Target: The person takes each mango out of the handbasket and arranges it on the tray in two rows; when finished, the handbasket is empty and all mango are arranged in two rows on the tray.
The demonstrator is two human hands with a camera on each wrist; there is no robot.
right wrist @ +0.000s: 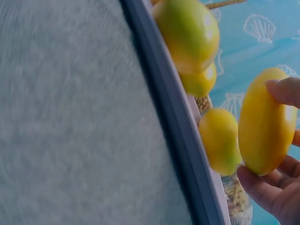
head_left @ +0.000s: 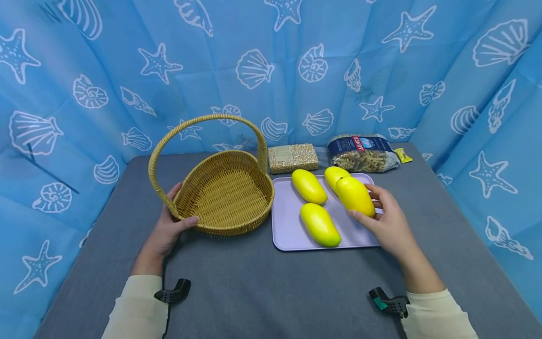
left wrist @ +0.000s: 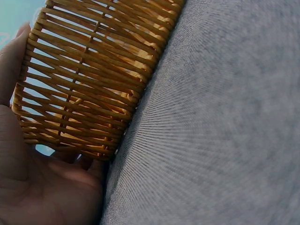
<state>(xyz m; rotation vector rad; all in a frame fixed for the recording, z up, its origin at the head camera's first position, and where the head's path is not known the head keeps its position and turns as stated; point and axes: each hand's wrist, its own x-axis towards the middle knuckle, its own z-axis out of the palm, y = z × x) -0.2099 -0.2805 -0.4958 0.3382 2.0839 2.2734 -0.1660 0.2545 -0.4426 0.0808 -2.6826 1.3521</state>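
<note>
My left hand (head_left: 169, 226) grips the left end of a wicker basket (head_left: 228, 200), thumb over the rim. The basket has a tall arched handle, and its visible floor is bare. Up close in the left wrist view, the woven wall (left wrist: 89, 75) stands on the grey cloth. My right hand (head_left: 389, 219) holds a yellow mango (head_left: 355, 195) between thumb and fingers. That mango (right wrist: 265, 122) appears raised above the tray in the right wrist view. On the lilac tray (head_left: 288, 235) lie three more: a back-left mango (head_left: 309, 186), a front mango (head_left: 320, 225) and a partly hidden mango (head_left: 335, 175).
Behind the tray are a clear pack of pale grains (head_left: 293, 158) and a bag of pasta (head_left: 363, 153). A small yellow packet (head_left: 403, 155) lies at the back right. Blue shell-patterned curtains (head_left: 288, 70) surround the grey table (head_left: 271, 292).
</note>
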